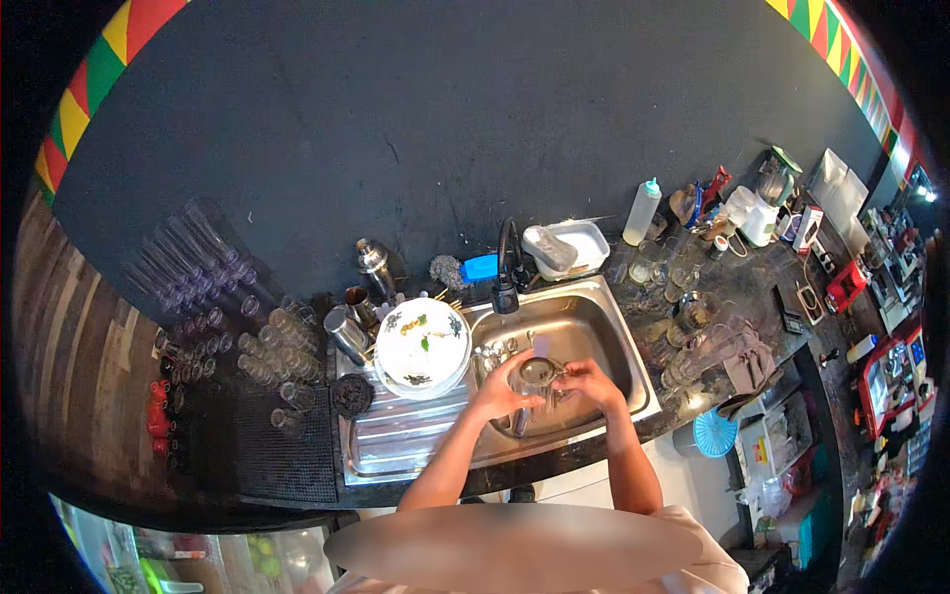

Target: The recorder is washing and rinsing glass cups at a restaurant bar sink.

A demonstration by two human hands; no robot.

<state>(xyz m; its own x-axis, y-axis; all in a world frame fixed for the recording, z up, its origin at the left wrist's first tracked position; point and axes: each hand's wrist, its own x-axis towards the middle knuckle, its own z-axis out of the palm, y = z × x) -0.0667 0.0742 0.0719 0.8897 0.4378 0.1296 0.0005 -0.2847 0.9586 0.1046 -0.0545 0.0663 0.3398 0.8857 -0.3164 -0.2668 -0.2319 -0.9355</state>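
Over the steel sink (pixel 618 342) I hold a clear drinking glass (pixel 537 372) with its round mouth turned up toward me. My left hand (pixel 503 391) is curled around the glass from the left side. My right hand (pixel 591 383) pinches at its right side, fingers bent against it. Below and behind the hands, several spoons (pixel 495 348) and other small pieces lie in the basin. The black faucet (pixel 506 295) arches over the far side of the sink; I cannot tell if water runs.
Stacked white plates (pixel 424 346) with food scraps stand on the drainboard (pixel 411 433). Left of them, clear glasses (pixel 287 346) crowd a black mat (pixel 285 455). A white tub (pixel 584 247) and a squeeze bottle (pixel 642 212) stand behind the sink. More glasses (pixel 683 366) and a cloth (pixel 749 358) lie right.
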